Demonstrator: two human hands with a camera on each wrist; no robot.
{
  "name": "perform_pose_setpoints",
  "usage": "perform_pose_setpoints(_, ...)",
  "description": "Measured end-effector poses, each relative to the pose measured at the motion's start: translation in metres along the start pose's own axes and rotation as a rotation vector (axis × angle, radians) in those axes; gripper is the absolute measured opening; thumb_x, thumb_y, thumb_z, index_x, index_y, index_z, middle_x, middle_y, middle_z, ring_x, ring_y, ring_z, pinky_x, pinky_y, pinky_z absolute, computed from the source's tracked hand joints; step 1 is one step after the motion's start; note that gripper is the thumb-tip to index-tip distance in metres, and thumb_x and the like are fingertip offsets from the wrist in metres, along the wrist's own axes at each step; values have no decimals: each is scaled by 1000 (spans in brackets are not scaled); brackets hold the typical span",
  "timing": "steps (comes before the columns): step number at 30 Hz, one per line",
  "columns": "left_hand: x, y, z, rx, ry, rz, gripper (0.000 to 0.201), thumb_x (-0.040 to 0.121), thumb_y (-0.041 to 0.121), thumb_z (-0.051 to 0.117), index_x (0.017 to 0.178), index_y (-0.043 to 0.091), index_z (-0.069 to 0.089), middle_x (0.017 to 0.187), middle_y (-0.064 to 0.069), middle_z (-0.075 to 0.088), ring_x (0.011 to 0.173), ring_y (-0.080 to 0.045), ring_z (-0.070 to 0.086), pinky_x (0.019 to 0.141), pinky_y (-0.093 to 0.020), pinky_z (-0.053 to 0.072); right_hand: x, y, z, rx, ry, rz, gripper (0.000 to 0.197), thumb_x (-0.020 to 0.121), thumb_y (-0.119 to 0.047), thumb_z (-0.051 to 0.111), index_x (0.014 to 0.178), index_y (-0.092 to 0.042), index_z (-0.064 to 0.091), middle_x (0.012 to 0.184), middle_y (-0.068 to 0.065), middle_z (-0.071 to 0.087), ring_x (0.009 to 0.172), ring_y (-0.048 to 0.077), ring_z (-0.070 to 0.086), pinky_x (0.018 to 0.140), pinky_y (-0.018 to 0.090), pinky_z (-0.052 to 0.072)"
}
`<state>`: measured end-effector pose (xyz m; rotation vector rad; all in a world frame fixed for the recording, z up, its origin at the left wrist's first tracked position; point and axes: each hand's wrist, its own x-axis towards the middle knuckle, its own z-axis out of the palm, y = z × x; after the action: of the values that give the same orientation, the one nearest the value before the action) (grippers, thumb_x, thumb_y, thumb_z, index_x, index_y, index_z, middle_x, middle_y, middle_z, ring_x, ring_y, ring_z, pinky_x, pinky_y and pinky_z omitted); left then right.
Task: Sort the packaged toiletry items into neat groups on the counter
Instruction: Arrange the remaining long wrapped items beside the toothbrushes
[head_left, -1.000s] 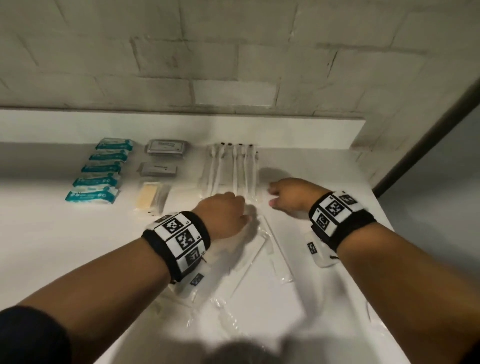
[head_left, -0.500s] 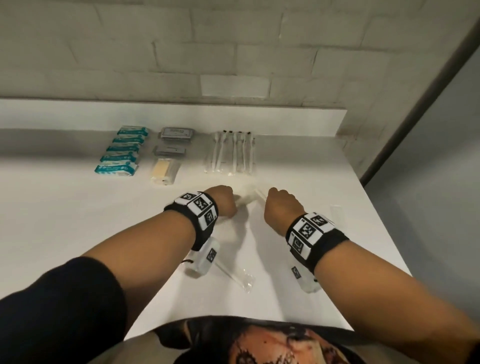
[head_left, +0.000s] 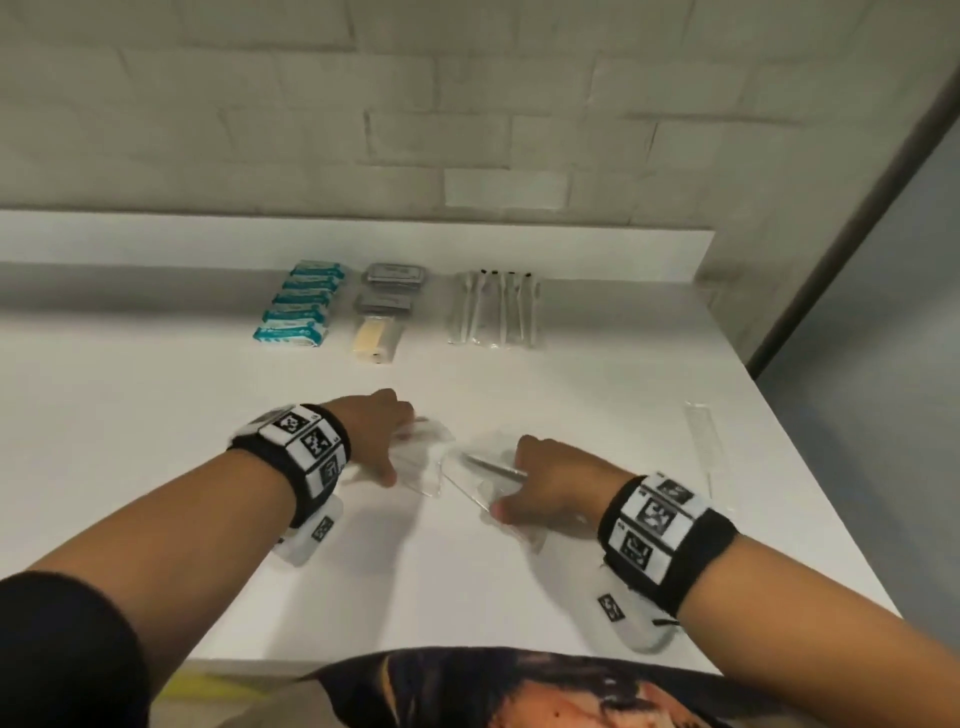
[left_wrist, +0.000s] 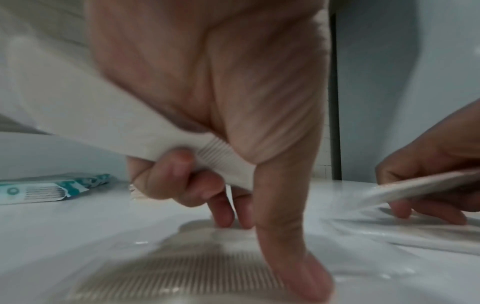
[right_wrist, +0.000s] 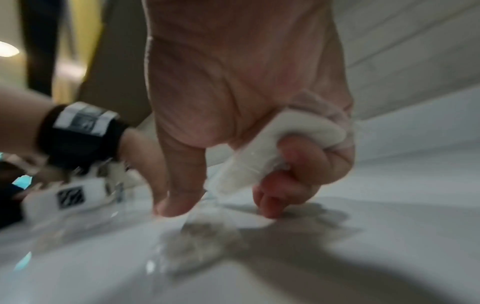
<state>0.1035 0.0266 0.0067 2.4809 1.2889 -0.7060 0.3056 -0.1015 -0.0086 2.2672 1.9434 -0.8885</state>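
Holding: the left hand (left_wrist: 207, 115) curls its fingers round a white comb in a clear wrapper (left_wrist: 166, 139).
Right hand (right_wrist: 241, 115): grips another wrapped white comb (right_wrist: 262, 156).
Where: both hands are low over the white counter (head_left: 156, 415), near its front.
Far back: blue packets (head_left: 301, 306), grey packets (head_left: 389, 286) and wrapped toothbrushes (head_left: 493, 312) lie in rows.

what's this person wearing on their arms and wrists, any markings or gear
Each wrist carries a black band faced with white square tiles printed with black-and-white coded markers; the right wrist's band looks the same. Under each wrist hangs a white camera unit bearing a small black marker, with a thin dark cable at the right one. The forearms are bare; a black sleeve covers the left upper arm.
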Motion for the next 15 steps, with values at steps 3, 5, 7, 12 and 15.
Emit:
perform_pose_setpoints(3, 1, 1, 6, -6, 65, 16, 45, 77, 38, 70, 111, 16, 51, 115, -4, 57, 94, -22, 54, 75, -27, 38, -1, -22, 11, -65, 20, 51, 51, 73, -37, 74, 111, -14, 48, 101, 2, 61, 90, 22, 63, 71, 32, 50)
perform_pose_setpoints(5, 2, 1, 11, -18, 52, -4, 46, 82, 40, 65, 115, 12, 51, 116, -5, 59, 103, -24, 57, 76, -27, 38, 8, -31, 11, -41, -42, 122, 38, 75, -25, 72, 107, -9, 57, 95, 4, 67, 84, 22, 66, 68, 32, 53)
perform_pose_setpoints(7, 1, -2, 15, -57, 29, -19, 46, 83, 43, 62, 114, 10, 54, 113, -7, 61, 100, -24, 58, 76, -27, 40, 12, -38, 12, -52, -114, 151, 28, 77, -15, 65, 103, -5, 65, 89, 7, 67, 73, 22, 64, 60, 29, 52)
perform_pose_setpoints(12, -3, -12, 29, -188, 30, 17, 31, 88, 41, 55, 104, 15, 54, 110, -6, 60, 93, -21, 54, 75, -27, 36, 16, 1, -1, 63, 178, 236, 22, 87, -6, 41, 109, -8, 46, 106, 15, 60, 84, 29, 57, 69, 32, 44)
perform_pose_setpoints(15, -6, -14, 32, -238, 17, 45, 19, 89, 35, 52, 97, 18, 47, 106, -5, 58, 89, -19, 50, 75, -28, 36, 11, 56, -25, 122, 416, 502, 31, 91, -6, 39, 122, -3, 39, 123, 23, 51, 106, 39, 58, 87, 43, 47)
